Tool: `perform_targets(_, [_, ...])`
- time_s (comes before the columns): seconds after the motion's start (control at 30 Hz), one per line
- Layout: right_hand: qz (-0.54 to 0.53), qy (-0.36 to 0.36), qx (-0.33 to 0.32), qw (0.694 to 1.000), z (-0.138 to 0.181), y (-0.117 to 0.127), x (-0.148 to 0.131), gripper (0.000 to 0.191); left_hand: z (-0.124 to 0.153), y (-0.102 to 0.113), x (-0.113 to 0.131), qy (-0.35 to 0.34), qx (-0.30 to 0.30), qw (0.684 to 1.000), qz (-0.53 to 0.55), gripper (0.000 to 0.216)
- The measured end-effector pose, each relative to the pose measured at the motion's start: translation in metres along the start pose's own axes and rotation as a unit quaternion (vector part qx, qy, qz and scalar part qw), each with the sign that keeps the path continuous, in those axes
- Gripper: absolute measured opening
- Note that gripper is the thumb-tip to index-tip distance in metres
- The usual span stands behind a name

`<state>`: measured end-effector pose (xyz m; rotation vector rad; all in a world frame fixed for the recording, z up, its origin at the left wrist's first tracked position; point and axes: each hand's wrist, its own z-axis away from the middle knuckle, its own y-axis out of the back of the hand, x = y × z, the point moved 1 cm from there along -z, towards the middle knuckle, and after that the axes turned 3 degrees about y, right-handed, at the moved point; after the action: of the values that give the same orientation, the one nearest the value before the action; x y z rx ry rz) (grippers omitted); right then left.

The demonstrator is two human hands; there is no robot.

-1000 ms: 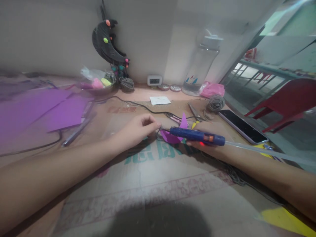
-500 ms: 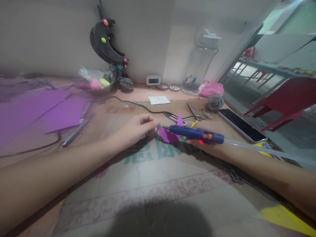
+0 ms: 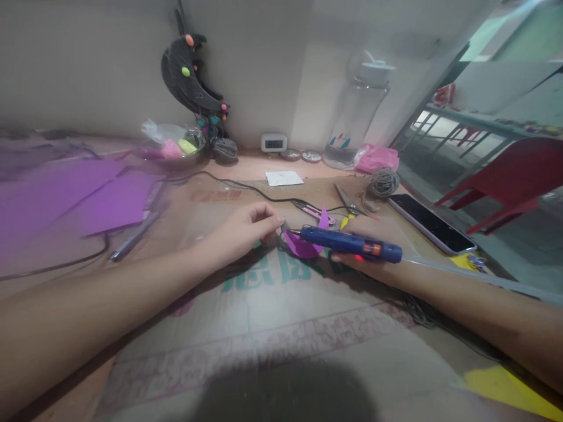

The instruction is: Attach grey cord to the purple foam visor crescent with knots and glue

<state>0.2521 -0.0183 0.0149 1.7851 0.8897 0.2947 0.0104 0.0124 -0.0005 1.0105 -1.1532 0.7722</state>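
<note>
My right hand (image 3: 367, 234) grips a blue hot glue gun (image 3: 338, 239), with a long clear glue stick (image 3: 457, 274) coming out of its back end and a red light glowing on it. The gun's nozzle points left, at the edge of a purple paper crescent (image 3: 303, 246) with grey yarn along its left side. My left hand (image 3: 259, 225) pinches that left end of the crescent between thumb and fingers. Whether the nozzle touches the crescent is hard to tell.
Cardboard (image 3: 246, 328) covers the work area. Scissors (image 3: 347, 199), a pink cutter (image 3: 314, 212), grey yarn (image 3: 383, 183) and a phone (image 3: 433, 224) lie to the right. Purple sheets (image 3: 79, 193) and a pen (image 3: 134, 235) lie left. A bottle (image 3: 358, 120) and small clock (image 3: 273, 143) stand behind.
The glue gun has tilted slightly, its back end a little lower. The crescent has shifted slightly with it; my left hand stays almost still.
</note>
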Motion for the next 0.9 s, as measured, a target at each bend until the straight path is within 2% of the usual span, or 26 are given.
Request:
perform_targets(0.17, [0.02,-0.004,-0.002,1.0,0.0002,0.0007,-0.0001,0.043,0.0005,0.0,0.0009,-0.005,-0.002,1.0,0.0,0.017])
perform_targets(0.53, [0.026,-0.017,-0.027,0.999,0.0001,-0.0002,0.001,0.035,0.0004,-0.0003,0.0002,-0.009,0.0,1.0,-0.002,0.017])
perform_targets(0.73, [0.007,-0.027,-0.019,0.999,0.0004,0.0024,-0.0018,0.034,0.0019,-0.0004,0.0027,0.004,0.001,1.0,0.004,0.02])
perform_targets(0.9, [0.003,-0.06,-0.02,0.998,0.0001,0.0032,-0.0028,0.029,0.003,-0.001,0.0045,0.002,0.009,1.0,0.016,0.02])
